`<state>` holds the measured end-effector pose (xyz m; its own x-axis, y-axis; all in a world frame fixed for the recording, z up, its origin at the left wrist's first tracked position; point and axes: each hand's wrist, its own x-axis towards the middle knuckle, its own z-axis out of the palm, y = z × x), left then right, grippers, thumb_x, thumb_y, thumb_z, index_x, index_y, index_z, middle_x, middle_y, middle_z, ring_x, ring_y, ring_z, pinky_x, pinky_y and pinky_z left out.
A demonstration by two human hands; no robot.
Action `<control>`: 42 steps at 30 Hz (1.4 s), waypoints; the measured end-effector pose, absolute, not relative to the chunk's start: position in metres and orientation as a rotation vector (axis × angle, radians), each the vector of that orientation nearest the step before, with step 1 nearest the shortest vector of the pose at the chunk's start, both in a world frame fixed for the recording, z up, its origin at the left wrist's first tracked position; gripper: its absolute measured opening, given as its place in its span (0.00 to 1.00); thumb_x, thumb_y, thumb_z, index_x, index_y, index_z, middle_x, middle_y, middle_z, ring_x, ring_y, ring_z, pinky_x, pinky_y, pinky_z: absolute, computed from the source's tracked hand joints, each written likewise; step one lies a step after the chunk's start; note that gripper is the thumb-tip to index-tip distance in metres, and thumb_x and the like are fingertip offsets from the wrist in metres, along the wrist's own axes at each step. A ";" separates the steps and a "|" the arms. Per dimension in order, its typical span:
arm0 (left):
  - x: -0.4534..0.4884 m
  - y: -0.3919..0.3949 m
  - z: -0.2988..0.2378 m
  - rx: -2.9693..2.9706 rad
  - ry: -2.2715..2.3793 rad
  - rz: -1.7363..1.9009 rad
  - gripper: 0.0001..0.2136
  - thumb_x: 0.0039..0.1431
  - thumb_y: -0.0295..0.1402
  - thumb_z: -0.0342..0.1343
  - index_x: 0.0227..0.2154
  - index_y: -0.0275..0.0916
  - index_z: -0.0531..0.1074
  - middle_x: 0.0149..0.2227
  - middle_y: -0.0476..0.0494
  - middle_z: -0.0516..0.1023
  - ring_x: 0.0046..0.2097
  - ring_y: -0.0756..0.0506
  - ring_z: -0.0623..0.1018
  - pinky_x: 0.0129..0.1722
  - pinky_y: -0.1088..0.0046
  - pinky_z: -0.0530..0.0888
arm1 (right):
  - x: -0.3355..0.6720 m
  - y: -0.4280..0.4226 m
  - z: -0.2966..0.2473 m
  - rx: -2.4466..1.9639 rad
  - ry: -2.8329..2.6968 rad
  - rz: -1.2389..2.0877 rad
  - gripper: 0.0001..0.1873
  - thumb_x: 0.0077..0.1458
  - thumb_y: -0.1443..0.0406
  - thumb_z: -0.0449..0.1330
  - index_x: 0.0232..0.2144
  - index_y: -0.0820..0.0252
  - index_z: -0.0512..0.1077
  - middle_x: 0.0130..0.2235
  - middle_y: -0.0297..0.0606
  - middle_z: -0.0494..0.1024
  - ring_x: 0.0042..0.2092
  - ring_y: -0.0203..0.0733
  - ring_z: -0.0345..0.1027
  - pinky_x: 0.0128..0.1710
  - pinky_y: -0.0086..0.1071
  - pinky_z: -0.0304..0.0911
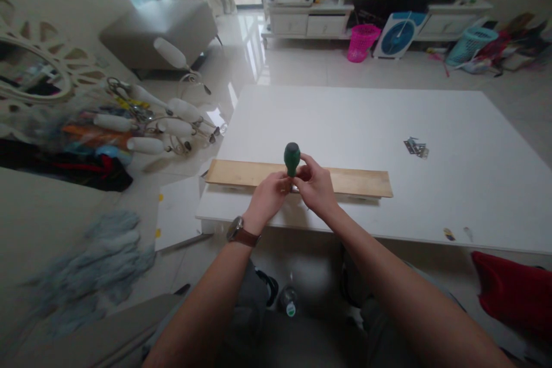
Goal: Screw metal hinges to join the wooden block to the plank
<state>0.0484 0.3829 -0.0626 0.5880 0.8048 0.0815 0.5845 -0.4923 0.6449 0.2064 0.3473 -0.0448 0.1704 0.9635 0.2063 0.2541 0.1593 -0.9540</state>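
Note:
A long wooden plank (353,180) lies across the near part of a white table (366,126). Over the plank's middle stands a screwdriver with a green handle (292,157), upright, tip down. My right hand (317,186) is closed around the lower part of the handle. My left hand (268,197), with a brown watch on its wrist, pinches at the shaft near the tip; what lies under the fingers is hidden. A small pile of metal hinges (416,147) rests on the table to the right, apart from both hands.
A chandelier with white tubes (159,121) and clutter lie on the floor to the left. A red cloth (513,293) sits at the near right. A pink basket (363,41), a fan (399,34) and a low white cabinet stand at the back. A bottle stands between my knees.

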 end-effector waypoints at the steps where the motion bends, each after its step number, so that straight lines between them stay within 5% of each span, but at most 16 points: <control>1: 0.049 0.383 -0.062 2.242 1.113 0.499 0.15 0.64 0.22 0.58 0.47 0.45 0.82 0.56 0.41 0.82 0.59 0.39 0.79 0.60 0.60 0.77 | 0.206 0.347 -0.045 -1.312 -1.323 0.811 0.31 0.53 0.72 0.61 0.60 0.53 0.72 0.31 0.29 0.80 0.32 0.39 0.76 0.35 0.33 0.72; 9: 0.050 0.382 -0.058 2.202 1.119 0.500 0.16 0.62 0.20 0.58 0.47 0.43 0.81 0.54 0.40 0.82 0.60 0.39 0.79 0.61 0.60 0.76 | 0.203 0.348 -0.041 -1.263 -1.308 0.836 0.24 0.50 0.70 0.63 0.51 0.52 0.71 0.37 0.32 0.80 0.36 0.40 0.79 0.37 0.34 0.76; 12: 0.050 0.382 -0.058 2.190 1.117 0.517 0.14 0.63 0.21 0.57 0.46 0.43 0.82 0.54 0.40 0.83 0.57 0.39 0.80 0.58 0.61 0.77 | 0.203 0.348 -0.041 -1.310 -1.303 0.784 0.22 0.50 0.68 0.65 0.49 0.53 0.71 0.33 0.29 0.76 0.32 0.39 0.76 0.34 0.33 0.74; 21: 0.047 0.385 -0.065 2.254 1.060 0.516 0.12 0.62 0.21 0.58 0.39 0.43 0.83 0.52 0.42 0.83 0.58 0.40 0.79 0.60 0.61 0.76 | 0.203 0.347 -0.041 -1.354 -1.284 0.707 0.27 0.50 0.70 0.63 0.53 0.52 0.68 0.34 0.28 0.76 0.31 0.38 0.74 0.31 0.30 0.69; 29: 0.049 0.382 -0.064 2.233 1.104 0.512 0.14 0.63 0.22 0.58 0.46 0.44 0.82 0.54 0.41 0.82 0.59 0.39 0.79 0.60 0.61 0.76 | 0.205 0.345 -0.043 -1.284 -1.312 0.796 0.30 0.53 0.70 0.60 0.59 0.52 0.69 0.31 0.28 0.80 0.32 0.39 0.75 0.34 0.32 0.69; 37: 0.050 0.385 -0.065 2.286 1.047 0.511 0.13 0.61 0.20 0.56 0.39 0.42 0.82 0.57 0.40 0.81 0.57 0.38 0.79 0.59 0.60 0.77 | 0.206 0.345 -0.043 -1.281 -1.350 0.792 0.15 0.59 0.68 0.58 0.49 0.53 0.69 0.37 0.38 0.85 0.38 0.46 0.81 0.41 0.39 0.74; 42: 0.054 0.386 -0.063 2.141 1.009 0.644 0.19 0.57 0.17 0.55 0.47 0.39 0.81 0.53 0.39 0.84 0.56 0.39 0.80 0.61 0.60 0.76 | 0.207 0.346 -0.044 -1.289 -1.368 0.740 0.10 0.60 0.67 0.59 0.44 0.52 0.67 0.39 0.37 0.84 0.41 0.46 0.80 0.44 0.41 0.75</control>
